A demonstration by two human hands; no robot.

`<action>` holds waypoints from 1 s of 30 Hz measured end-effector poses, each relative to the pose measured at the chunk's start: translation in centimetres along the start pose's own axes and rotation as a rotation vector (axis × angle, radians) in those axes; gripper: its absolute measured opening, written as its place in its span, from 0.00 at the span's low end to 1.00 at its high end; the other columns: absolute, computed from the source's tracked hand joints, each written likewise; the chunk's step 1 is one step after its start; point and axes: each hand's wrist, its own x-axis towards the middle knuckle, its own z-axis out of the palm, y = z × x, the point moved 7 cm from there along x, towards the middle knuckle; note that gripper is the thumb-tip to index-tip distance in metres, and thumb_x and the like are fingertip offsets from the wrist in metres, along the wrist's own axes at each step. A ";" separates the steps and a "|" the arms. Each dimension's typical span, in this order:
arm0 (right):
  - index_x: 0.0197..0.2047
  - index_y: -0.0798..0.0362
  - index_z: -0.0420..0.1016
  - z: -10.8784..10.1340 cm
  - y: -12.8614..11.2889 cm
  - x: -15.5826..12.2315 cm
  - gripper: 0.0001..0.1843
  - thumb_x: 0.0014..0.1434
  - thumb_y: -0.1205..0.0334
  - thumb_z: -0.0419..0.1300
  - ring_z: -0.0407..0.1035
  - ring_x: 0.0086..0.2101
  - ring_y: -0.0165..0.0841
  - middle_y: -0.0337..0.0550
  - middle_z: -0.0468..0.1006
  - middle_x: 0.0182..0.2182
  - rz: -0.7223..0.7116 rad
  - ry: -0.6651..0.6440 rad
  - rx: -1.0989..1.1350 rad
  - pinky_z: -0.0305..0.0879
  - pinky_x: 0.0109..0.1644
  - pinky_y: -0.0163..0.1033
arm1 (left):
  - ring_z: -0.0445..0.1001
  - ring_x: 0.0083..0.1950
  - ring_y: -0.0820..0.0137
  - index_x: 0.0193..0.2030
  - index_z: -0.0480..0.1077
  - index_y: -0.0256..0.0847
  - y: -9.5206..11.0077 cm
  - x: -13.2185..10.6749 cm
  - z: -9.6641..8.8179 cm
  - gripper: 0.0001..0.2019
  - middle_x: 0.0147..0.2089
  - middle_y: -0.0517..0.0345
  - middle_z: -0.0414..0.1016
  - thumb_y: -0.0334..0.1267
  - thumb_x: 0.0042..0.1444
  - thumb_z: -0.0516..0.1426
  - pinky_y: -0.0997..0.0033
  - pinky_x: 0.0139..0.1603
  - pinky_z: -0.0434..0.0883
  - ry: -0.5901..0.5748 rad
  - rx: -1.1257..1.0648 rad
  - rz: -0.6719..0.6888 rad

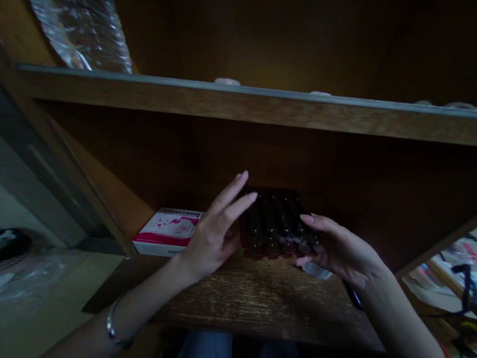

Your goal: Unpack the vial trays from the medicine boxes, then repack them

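Note:
A pack of dark, glossy tube-like vials [279, 222], lying side by side in a row, is held above the lower shelf. My right hand [337, 245] grips its right side, thumb on top and fingers underneath. At the pack's left edge is my left hand [217, 227], its fingers stretched out and apart; whether they touch the pack I cannot tell. Behind the left hand lies a white and pink box [168, 228] on the shelf. A small pale piece [316, 270] shows below my right hand, too dim to name.
The wooden shelf board [252, 298] spans the front, above my knees. An upper shelf edge [262, 108] crosses overhead, with a clear plastic-wrapped item [77, 17] at its left. Plastic wrapping [21, 282] lies on the floor at left. Cluttered items [466, 268] stand at right.

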 end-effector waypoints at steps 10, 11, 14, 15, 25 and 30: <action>0.45 0.54 0.74 -0.7 -1.3 0.2 0.21 0.48 0.61 0.72 0.75 0.31 0.32 0.43 0.78 0.37 -0.218 0.153 -0.134 0.76 0.28 0.34 | 0.73 0.58 0.59 0.54 0.71 0.40 -2.6 -1.8 3.6 0.25 0.55 0.50 0.76 0.55 0.57 0.58 0.63 0.56 0.72 -0.032 -0.954 -1.095; 0.46 0.54 0.73 -0.7 -1.3 0.2 0.22 0.48 0.61 0.72 0.75 0.32 0.32 0.44 0.78 0.38 -0.220 0.163 -0.168 0.76 0.30 0.35 | 0.74 0.57 0.61 0.53 0.72 0.39 -2.3 -1.6 3.4 0.23 0.55 0.50 0.77 0.49 0.54 0.62 0.64 0.57 0.71 -0.034 -0.918 -1.080; 0.47 0.53 0.73 -0.4 -1.6 -0.1 0.24 0.47 0.62 0.72 0.75 0.37 0.33 0.45 0.78 0.43 -0.282 0.185 -0.286 0.75 0.40 0.38 | 0.75 0.55 0.62 0.51 0.72 0.38 -2.1 -1.3 3.2 0.22 0.54 0.51 0.77 0.37 0.49 0.67 0.62 0.59 0.69 -0.048 -0.861 -1.027; 0.48 0.52 0.73 -0.2 -1.9 -0.2 0.25 0.46 0.64 0.73 0.74 0.40 0.34 0.44 0.78 0.45 -0.323 0.185 -0.325 0.75 0.44 0.39 | 0.75 0.54 0.63 0.51 0.72 0.38 -2.2 -1.2 3.1 0.22 0.54 0.51 0.78 0.35 0.48 0.67 0.61 0.59 0.70 -0.038 -0.848 -1.008; 0.50 0.48 0.72 0.7 -3.6 -1.3 0.25 0.50 0.64 0.71 0.72 0.51 0.40 0.44 0.77 0.50 -0.719 0.194 -0.709 0.68 0.59 0.49 | 0.74 0.55 0.66 0.53 0.69 0.44 -1.8 0.0 0.4 0.25 0.55 0.54 0.75 0.29 0.47 0.66 0.62 0.60 0.70 0.110 -0.389 -0.539; 0.60 0.47 0.67 0.1 -3.5 -1.0 0.35 0.49 0.66 0.71 0.67 0.57 0.41 0.47 0.71 0.59 -0.658 0.255 -0.682 0.62 0.64 0.51 | 0.73 0.58 0.64 0.52 0.69 0.44 -0.9 0.0 -0.6 0.24 0.56 0.53 0.74 0.25 0.48 0.64 0.60 0.63 0.69 0.133 -0.264 -0.434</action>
